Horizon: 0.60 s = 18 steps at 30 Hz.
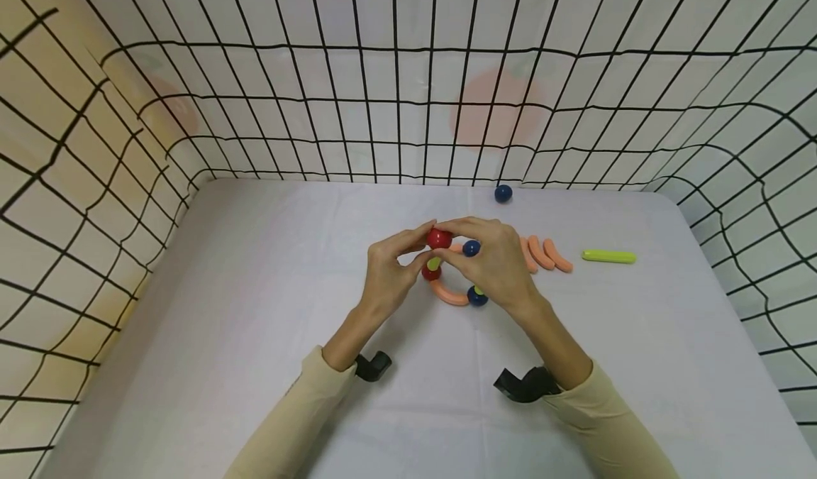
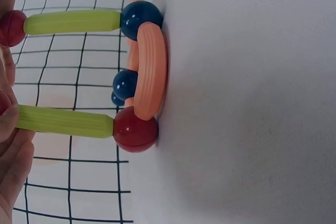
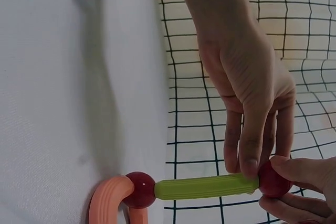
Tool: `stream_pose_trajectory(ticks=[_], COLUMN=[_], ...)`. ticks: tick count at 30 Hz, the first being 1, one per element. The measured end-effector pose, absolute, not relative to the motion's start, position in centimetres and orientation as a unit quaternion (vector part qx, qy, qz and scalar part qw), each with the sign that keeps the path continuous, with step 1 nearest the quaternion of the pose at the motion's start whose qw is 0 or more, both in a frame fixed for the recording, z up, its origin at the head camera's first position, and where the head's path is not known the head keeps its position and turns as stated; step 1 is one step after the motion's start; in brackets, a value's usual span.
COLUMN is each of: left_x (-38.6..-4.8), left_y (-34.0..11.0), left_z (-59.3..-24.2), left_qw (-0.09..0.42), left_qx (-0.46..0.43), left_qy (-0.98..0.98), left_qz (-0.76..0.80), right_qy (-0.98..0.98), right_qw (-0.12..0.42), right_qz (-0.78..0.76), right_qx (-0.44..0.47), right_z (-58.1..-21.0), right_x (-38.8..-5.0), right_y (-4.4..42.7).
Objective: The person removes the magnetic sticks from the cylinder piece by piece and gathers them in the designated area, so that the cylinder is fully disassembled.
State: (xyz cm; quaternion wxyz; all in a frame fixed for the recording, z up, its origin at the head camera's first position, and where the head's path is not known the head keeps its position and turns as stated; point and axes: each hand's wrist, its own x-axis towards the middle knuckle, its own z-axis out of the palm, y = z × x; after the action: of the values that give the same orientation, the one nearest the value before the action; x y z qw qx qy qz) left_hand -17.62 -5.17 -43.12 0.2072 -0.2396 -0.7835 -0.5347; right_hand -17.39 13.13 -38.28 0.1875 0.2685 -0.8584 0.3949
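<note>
Pinching, with left hand (image 1: 389, 267) and right hand (image 1: 493, 259), a red ball (image 1: 439, 238) atop a green rod (image 3: 207, 188) at the frame's centre, probably light, stiff and slick, so best held round its sides.

A white cloth (image 1: 210, 365) covers the counter (image 1: 670, 323), a faint crease running toward 6 o'clock. Just beyond the middle lies a ring (image 1: 447, 294) built from curved orange sticks (image 1: 452, 298), partly hidden from above. Around its centre, a red ball (image 1: 430, 274) sits at 9 o'clock, a blue ball (image 1: 471, 248) at 1 and a second blue ball (image 1: 476, 299) between 4 and 5. Outside the ring, a loose blue ball (image 1: 503, 194) lies toward 1 o'clock, near the far edge. At 3 o'clock rest at least three loose orange sticks (image 1: 540, 253); farther out, a straight lime stick (image 1: 609, 256) lies crosswise.
</note>
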Motion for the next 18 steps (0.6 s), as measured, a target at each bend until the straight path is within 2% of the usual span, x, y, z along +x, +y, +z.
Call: stream_pose_trajectory(ticks=[12,18], left_x=[-17.66,-17.79], left_y=[-5.17,-5.12], left_z=[-43.18,-43.28], left_qw=[0.201,0.208], left_qx=[-0.232,-0.239], left_qy=[-0.79,-0.787], left_qz=[-0.53,-0.529], right_qy=[-0.854,-0.855], right_qw=[0.169,0.184], right_qz=[0.4,0.388], right_qx=[0.287,0.291], right_z=[-38.39,-38.43], right_x=[-17.57,-17.63], right_y=[13.17,13.21])
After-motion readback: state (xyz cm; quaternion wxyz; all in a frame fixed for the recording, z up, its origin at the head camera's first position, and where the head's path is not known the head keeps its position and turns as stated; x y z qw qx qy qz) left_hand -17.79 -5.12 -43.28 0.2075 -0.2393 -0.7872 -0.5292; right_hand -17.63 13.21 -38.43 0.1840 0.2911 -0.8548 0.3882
